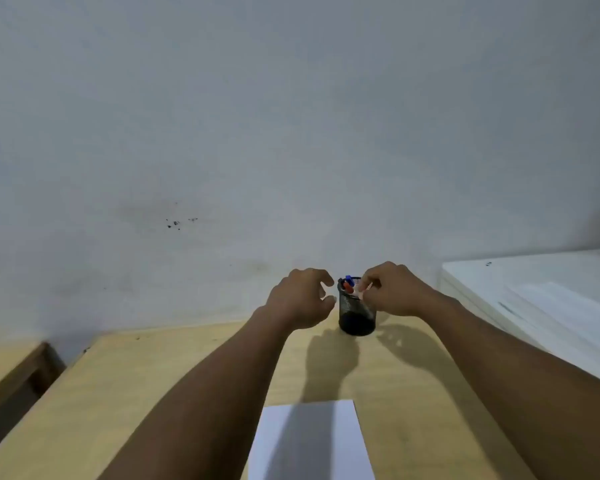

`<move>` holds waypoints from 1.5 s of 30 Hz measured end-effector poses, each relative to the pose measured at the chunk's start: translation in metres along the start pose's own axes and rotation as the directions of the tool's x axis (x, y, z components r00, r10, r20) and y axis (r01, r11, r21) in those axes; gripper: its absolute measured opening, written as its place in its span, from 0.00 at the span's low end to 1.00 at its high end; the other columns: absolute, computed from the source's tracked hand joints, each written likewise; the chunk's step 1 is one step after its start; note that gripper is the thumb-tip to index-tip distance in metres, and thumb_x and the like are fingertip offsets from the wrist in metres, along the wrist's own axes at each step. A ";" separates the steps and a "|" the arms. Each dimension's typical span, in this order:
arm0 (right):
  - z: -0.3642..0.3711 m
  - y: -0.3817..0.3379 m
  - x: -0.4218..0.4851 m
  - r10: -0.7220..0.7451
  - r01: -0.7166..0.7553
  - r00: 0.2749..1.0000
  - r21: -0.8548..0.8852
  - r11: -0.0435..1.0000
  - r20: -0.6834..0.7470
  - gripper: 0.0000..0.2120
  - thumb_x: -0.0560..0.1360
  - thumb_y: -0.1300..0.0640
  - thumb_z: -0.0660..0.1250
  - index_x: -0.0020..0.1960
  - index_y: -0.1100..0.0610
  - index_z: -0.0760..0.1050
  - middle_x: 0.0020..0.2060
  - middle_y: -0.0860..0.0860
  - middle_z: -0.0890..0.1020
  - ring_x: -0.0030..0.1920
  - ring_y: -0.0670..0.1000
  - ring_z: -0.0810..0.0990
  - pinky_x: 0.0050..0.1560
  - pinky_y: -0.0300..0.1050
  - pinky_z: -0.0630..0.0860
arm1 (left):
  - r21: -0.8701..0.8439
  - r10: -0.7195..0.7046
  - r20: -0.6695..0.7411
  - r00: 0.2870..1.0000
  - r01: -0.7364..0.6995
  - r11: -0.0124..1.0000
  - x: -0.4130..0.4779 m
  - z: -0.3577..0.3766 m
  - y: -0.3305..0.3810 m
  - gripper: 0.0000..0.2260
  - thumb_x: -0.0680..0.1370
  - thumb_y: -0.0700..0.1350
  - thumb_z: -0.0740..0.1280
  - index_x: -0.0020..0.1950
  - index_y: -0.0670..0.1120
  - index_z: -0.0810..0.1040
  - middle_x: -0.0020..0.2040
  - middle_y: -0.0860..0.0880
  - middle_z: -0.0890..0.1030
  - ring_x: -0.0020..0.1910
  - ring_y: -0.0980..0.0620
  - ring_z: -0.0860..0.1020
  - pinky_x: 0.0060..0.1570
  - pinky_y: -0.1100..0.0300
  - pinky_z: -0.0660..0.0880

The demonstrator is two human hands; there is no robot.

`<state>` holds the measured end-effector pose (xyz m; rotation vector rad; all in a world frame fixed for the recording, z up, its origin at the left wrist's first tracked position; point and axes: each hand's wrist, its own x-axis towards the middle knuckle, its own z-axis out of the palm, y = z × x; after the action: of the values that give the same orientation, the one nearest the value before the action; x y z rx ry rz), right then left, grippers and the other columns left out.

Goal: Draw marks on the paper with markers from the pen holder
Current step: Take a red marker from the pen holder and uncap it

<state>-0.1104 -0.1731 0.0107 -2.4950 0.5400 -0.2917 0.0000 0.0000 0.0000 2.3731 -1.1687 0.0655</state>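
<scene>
Pale wood table (pixel 160 382) w/ grey-white wall (pixel 257 116) behind, dark specks on it. White slab (pixel 534 282) at right. Brown wooden frame (pixel 25 372) far left.

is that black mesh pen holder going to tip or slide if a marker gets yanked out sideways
Probably it could. The pen holder looks like thin wire mesh, so likely light, and it stands taller than wide on a smooth wooden table. The left hand is open beside it, not bracing it, while the right hand pinches a marker.

two hands (pixel 300 297), one pen holder (pixel 356 315), one paper (pixel 310 441)
</scene>
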 end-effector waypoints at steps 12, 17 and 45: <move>0.007 0.047 0.062 0.034 -0.028 0.994 0.055 0.998 -0.105 0.09 0.72 0.59 0.66 0.44 0.51 0.85 0.37 0.46 0.82 0.43 0.56 0.85 0.51 0.52 0.83 | 0.084 0.060 -0.122 0.991 -0.050 0.995 0.083 0.049 -0.005 0.10 0.76 0.56 0.69 0.55 0.56 0.84 0.47 0.51 0.88 0.50 0.46 0.83 0.42 0.55 0.76; 0.008 0.043 0.052 0.048 -0.040 0.993 0.075 0.996 -0.106 0.09 0.72 0.58 0.66 0.44 0.50 0.84 0.35 0.48 0.83 0.44 0.57 0.86 0.52 0.52 0.83 | 0.098 0.039 -0.160 0.986 -0.023 0.995 0.070 0.049 -0.005 0.09 0.78 0.53 0.69 0.53 0.53 0.87 0.48 0.48 0.87 0.49 0.44 0.82 0.39 0.56 0.71; 0.038 -0.117 -0.018 -0.181 -0.074 0.950 0.746 0.662 0.255 0.15 0.76 0.53 0.74 0.58 0.61 0.84 0.43 0.58 0.89 0.44 0.55 0.88 0.44 0.46 0.78 | -0.943 -0.484 0.056 0.874 0.206 0.263 -0.087 -0.072 -0.089 0.11 0.83 0.47 0.68 0.52 0.40 0.83 0.36 0.47 0.83 0.38 0.47 0.84 0.42 0.59 0.80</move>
<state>-0.0779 -0.0575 0.0447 -1.6809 0.1465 -0.0989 0.0239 0.1413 0.0050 1.3915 -0.2824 -0.3740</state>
